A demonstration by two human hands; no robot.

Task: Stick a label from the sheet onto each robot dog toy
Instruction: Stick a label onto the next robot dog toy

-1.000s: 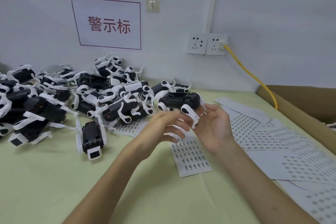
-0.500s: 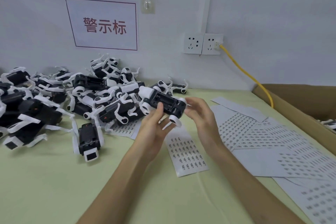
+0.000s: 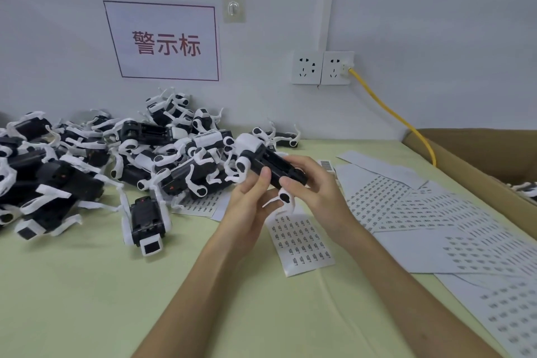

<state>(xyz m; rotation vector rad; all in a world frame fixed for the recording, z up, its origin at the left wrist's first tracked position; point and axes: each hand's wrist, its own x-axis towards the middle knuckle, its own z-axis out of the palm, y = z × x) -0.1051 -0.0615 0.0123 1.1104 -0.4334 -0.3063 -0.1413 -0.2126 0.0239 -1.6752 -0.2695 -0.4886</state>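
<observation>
robot dog toy [image 3: 268,158] gripped between left hand [image 3: 250,197] and right hand [image 3: 312,186], above label sheet [image 3: 302,244]

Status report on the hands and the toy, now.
Left hand and right hand both grip one robot dog toy, belly up. Label sheet lies on the table beneath. Nothing in the way.

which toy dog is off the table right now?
The toy dog both hands grip, above the label sheet; the others lie piled on the table.
</observation>
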